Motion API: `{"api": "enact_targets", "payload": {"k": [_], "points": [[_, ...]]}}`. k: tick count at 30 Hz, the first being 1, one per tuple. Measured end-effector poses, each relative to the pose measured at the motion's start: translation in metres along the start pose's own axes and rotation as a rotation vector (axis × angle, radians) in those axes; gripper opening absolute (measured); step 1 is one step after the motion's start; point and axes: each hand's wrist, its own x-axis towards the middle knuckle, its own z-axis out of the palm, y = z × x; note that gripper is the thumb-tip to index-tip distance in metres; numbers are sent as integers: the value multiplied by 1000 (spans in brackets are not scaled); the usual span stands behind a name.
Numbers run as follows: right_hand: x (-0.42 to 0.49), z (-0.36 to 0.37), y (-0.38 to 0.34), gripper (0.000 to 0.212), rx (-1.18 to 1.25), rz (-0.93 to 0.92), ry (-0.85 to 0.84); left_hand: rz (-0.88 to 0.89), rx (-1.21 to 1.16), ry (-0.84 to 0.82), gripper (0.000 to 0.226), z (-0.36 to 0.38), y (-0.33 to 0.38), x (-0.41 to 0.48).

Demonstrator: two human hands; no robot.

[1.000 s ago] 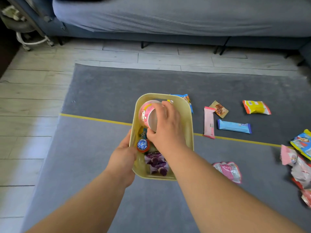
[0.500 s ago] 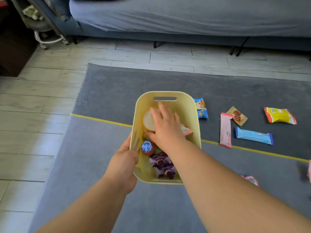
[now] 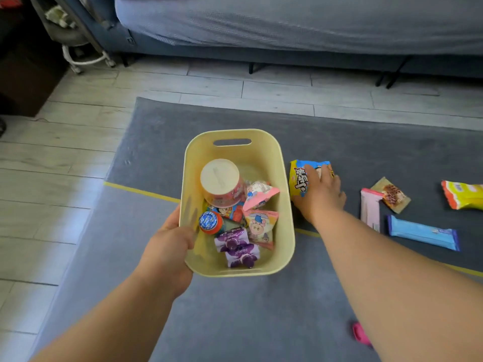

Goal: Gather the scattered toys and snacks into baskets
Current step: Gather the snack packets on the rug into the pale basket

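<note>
Now that the cup is in: the right hand (image 3: 321,194) has come out of the basket (image 3: 232,131) and gone to the rug (image 3: 235,322) beside it.
Cup (image 3: 220,182): it sits in the far part of the basket with its pale round end up, on top of other snacks.
Right hand: its fingers bend over a blue snack bag (image 3: 298,178) and the thumb is at the near corner, so it pinches the bag.
Blue snack bag: just beside the basket's right wall, and I think not lifted off the rug yet.
Left hand (image 3: 170,244): still curled round the basket's left wall, holding it.
Also in the basket: purple packets (image 3: 236,248) and a small orange pot (image 3: 210,222).
Left on the rug: a pink bar (image 3: 369,209), a brown packet (image 3: 393,195), a blue bar (image 3: 423,232) and a yellow bag (image 3: 462,194), all farther right.
What it means: one more thing is put away, the blue bag looks next, and at least four more wait.
</note>
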Motion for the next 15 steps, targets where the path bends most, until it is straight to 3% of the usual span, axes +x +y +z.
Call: {"api": "enact_targets", "payload": {"k": [5, 8, 11, 15], "points": [[19, 9, -2, 73, -172, -70, -151, -22, 68, -15, 76, 1, 0, 8], [24, 8, -3, 76, -113, -34, -213, -39, 107, -10, 76, -1, 1, 13], [24, 11, 4, 54, -63, -39, -66, -42, 119, -12, 76, 1, 1, 13], [27, 2, 11, 47, 136, -61, 114, -49, 96, -5, 73, 6, 3, 11]]}}
